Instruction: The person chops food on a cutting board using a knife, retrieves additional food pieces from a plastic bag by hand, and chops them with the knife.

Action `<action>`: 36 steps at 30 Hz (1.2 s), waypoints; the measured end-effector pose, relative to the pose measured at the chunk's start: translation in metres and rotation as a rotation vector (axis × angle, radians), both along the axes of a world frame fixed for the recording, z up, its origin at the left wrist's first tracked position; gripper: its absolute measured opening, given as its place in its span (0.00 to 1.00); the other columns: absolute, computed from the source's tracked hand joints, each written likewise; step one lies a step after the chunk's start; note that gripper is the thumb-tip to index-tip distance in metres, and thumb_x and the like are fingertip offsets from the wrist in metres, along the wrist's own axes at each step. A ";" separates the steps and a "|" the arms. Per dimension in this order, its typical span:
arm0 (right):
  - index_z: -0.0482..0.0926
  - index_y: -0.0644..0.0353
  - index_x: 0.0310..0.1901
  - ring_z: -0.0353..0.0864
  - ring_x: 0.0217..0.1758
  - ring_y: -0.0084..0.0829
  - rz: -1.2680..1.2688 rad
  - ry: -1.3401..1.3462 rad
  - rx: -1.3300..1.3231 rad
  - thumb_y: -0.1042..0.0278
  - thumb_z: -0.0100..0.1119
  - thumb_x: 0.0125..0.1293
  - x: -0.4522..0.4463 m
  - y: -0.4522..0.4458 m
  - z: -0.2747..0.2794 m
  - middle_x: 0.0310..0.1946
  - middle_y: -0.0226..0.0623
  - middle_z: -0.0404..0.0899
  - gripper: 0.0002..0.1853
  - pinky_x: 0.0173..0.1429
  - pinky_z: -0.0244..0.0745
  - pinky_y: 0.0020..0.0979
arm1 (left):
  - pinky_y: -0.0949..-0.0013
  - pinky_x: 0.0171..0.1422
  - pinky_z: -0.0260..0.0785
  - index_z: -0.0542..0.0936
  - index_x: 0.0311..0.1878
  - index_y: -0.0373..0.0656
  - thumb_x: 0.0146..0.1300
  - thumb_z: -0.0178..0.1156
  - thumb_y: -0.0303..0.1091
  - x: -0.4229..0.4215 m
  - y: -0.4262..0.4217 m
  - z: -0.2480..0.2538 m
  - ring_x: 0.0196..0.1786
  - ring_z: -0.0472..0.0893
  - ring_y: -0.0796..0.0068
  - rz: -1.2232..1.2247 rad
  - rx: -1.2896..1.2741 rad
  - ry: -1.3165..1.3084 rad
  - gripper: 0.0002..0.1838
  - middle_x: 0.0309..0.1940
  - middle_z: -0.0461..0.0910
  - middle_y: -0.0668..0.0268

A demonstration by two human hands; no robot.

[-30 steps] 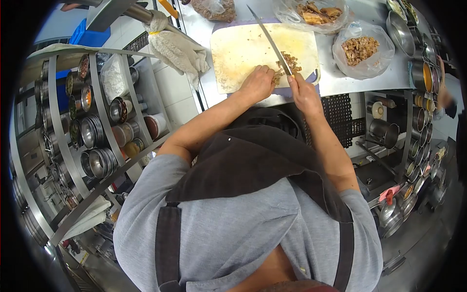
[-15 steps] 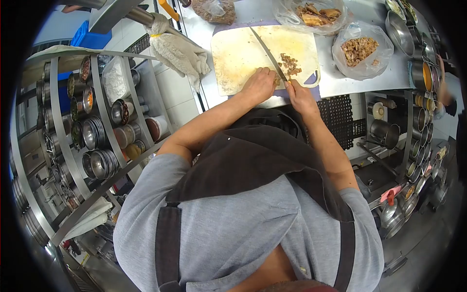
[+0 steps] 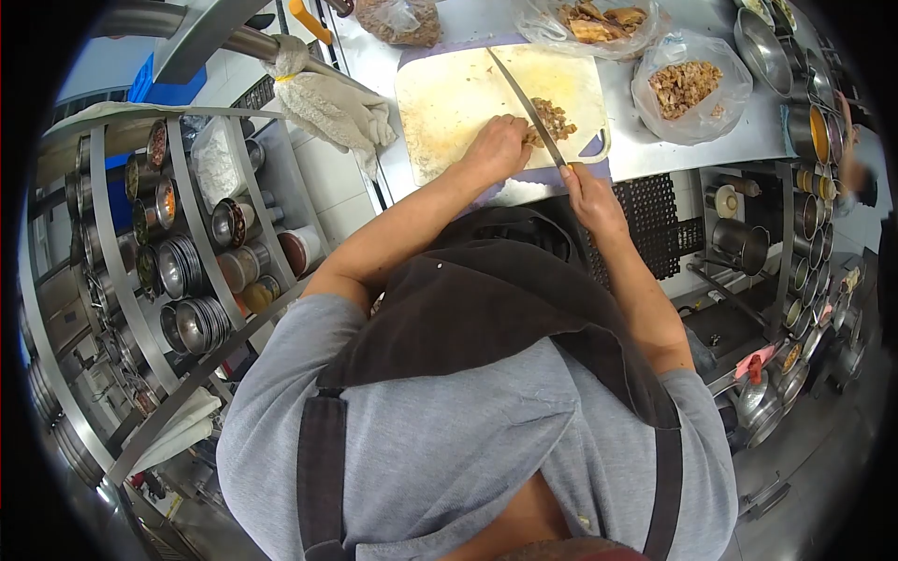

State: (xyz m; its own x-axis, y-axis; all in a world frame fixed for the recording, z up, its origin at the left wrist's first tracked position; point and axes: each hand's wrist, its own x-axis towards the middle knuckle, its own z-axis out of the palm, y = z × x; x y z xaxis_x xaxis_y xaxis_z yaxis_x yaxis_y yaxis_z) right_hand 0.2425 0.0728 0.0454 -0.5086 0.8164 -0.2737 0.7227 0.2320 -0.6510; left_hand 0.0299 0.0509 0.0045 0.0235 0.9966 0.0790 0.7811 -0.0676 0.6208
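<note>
On a pale, stained cutting board (image 3: 440, 103), my left hand (image 3: 499, 148) is closed with curled fingers at a brown piece of meat, mostly hidden by the fingertips. My right hand (image 3: 593, 198) grips a long kitchen knife (image 3: 520, 93) by its handle at the board's near right. The blade slants up and left across the board, its tip toward the far edge. Chopped brown meat (image 3: 557, 122) lies loose along the right side of the blade, a short way from my left fingertips.
Behind the board stand a bag of brown food (image 3: 400, 21) and a bag of larger meat pieces (image 3: 599, 21). A bag of diced meat (image 3: 686, 89) sits to the right, near metal bowls (image 3: 762, 51). A towel (image 3: 327, 107) hangs at left beside a shelf rack (image 3: 192, 178).
The knife and my right hand have shifted right and slightly toward my body, away from my left fingers. My left hand stays near the same spot on the board.
</note>
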 end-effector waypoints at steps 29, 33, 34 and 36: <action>0.73 0.62 0.44 0.78 0.38 0.65 0.057 -0.065 -0.019 0.54 0.43 0.77 -0.017 0.002 0.005 0.30 0.62 0.80 0.18 0.42 0.70 0.59 | 0.51 0.49 0.72 0.80 0.35 0.34 0.55 0.61 0.25 0.001 0.001 -0.012 0.41 0.79 0.46 0.023 0.064 -0.060 0.05 0.32 0.80 0.48; 0.73 0.62 0.45 0.79 0.38 0.65 0.073 -0.077 -0.025 0.54 0.43 0.77 -0.023 0.006 -0.006 0.30 0.62 0.80 0.18 0.43 0.71 0.59 | 0.51 0.49 0.72 0.80 0.34 0.34 0.56 0.61 0.25 -0.001 0.003 -0.019 0.41 0.79 0.46 -0.002 0.086 -0.048 0.05 0.32 0.80 0.49; 0.73 0.62 0.45 0.79 0.39 0.65 0.061 -0.041 -0.029 0.54 0.43 0.77 -0.026 0.009 -0.007 0.30 0.63 0.80 0.18 0.43 0.71 0.58 | 0.51 0.49 0.72 0.80 0.34 0.35 0.56 0.61 0.26 -0.001 0.005 -0.021 0.41 0.79 0.47 -0.017 0.090 -0.056 0.05 0.32 0.80 0.49; 0.73 0.62 0.45 0.79 0.39 0.64 0.055 -0.059 -0.020 0.53 0.43 0.77 -0.035 0.014 -0.021 0.30 0.63 0.80 0.18 0.43 0.72 0.58 | 0.51 0.49 0.72 0.80 0.35 0.35 0.56 0.61 0.26 -0.001 0.005 -0.023 0.42 0.78 0.47 -0.031 0.069 -0.029 0.05 0.32 0.80 0.50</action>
